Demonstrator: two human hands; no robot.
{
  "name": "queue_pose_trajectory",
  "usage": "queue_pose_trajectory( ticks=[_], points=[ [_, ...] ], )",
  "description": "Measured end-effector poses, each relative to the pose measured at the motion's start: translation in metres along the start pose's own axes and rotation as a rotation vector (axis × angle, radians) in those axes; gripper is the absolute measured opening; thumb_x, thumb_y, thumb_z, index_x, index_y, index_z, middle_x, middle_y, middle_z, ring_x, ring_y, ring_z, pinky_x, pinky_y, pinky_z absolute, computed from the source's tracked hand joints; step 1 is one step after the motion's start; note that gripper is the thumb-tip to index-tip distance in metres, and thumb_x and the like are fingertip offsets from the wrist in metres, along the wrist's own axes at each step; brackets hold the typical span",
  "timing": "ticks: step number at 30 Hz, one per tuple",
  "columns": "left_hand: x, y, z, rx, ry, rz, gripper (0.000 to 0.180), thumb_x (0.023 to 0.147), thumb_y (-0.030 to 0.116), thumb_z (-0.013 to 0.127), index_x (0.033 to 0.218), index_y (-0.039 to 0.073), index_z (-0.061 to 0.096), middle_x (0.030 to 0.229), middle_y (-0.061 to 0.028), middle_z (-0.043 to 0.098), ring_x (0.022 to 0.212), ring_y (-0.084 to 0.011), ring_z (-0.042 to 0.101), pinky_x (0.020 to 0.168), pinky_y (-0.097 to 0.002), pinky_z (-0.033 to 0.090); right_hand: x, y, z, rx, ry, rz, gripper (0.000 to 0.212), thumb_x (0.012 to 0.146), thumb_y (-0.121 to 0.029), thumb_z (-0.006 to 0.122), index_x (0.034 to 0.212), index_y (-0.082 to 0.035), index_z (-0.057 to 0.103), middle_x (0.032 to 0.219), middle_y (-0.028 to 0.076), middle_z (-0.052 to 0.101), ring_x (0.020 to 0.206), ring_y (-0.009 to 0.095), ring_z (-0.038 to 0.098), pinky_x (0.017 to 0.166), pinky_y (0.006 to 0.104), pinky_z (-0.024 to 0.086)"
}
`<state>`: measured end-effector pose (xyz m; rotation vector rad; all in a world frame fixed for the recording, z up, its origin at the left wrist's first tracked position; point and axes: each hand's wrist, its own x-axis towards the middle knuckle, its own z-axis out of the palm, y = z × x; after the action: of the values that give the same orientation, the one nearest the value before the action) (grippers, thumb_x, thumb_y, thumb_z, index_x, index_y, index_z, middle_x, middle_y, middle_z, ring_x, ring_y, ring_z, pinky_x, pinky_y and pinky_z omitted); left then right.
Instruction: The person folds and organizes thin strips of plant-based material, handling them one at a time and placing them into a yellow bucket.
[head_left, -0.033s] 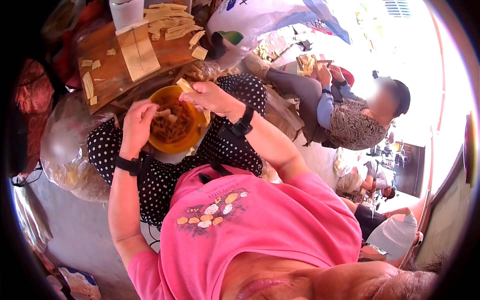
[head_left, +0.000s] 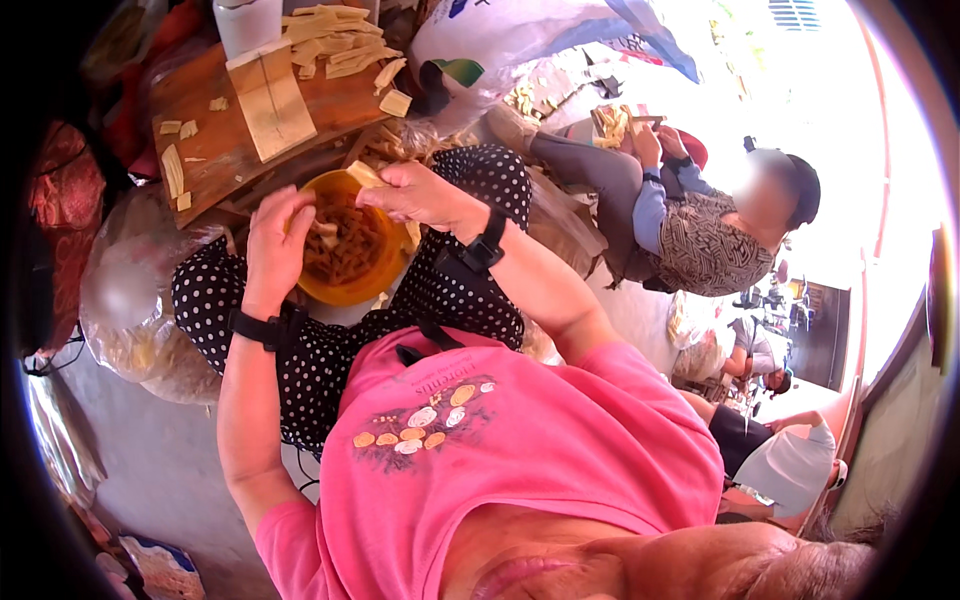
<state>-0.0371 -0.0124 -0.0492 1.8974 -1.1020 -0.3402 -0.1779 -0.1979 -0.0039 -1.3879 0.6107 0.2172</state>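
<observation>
A yellow bowl (head_left: pixel 335 292) sits between my knees, holding brownish filling in short strips (head_left: pixel 350 240). Pinched in my right hand (head_left: pixel 430 198) above the bowl's far right rim is a folded, pale yellow strip (head_left: pixel 364 174), whose kind I cannot make out. My left hand (head_left: pixel 275 245) is at the bowl's left rim, its thumb and fingers apart with nothing visible between them. A paler piece (head_left: pixel 325 235) lies on the filling near the left thumb. Both wrists wear black bands.
Beyond the bowl, a wooden board (head_left: pixel 210 115) carries a pale rectangular slat (head_left: pixel 272 100), scraps, a white container (head_left: pixel 248 25) and piled pale strips (head_left: pixel 340 40). Clear plastic bags (head_left: pixel 140 300) stand at left. A seated co-worker (head_left: pixel 710 235) handles similar strips at right.
My left hand has spread its fingers and shifted slightly up along the bowl's rim. The right hand keeps its strip in nearly the same place.
</observation>
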Motion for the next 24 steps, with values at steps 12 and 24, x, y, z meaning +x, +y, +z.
queue_pose_trajectory(
  ticks=[12, 24],
  points=[
    [0.016, 0.045, -0.020, -0.148, -0.181, -0.015, 0.023, 0.087, 0.007, 0.055, 0.108, 0.003, 0.063, 0.099, -0.0068, 0.064, 0.097, -0.0168, 0.057, 0.089, -0.0303, 0.042, -0.034, -0.007, -0.030, -0.071, -0.167, -0.017, 0.025, 0.092, -0.023, 0.054, 0.082, -0.002, 0.063, 0.065, -0.006, 0.048, 0.059, 0.004, 0.042, 0.054, 0.0196, 0.035],
    [0.024, 0.080, -0.011, -0.710, -0.778, -0.420, 0.023, 0.094, 0.016, 0.049, 0.105, 0.000, 0.060, 0.084, -0.0006, 0.064, 0.073, -0.0044, 0.054, 0.066, -0.0191, 0.042, -0.042, -0.030, -0.017, -0.230, -0.201, -0.154, 0.022, 0.092, -0.021, 0.054, 0.086, -0.001, 0.061, 0.067, -0.005, 0.052, 0.063, 0.004, 0.047, 0.057, 0.0208, 0.039]
  ],
)
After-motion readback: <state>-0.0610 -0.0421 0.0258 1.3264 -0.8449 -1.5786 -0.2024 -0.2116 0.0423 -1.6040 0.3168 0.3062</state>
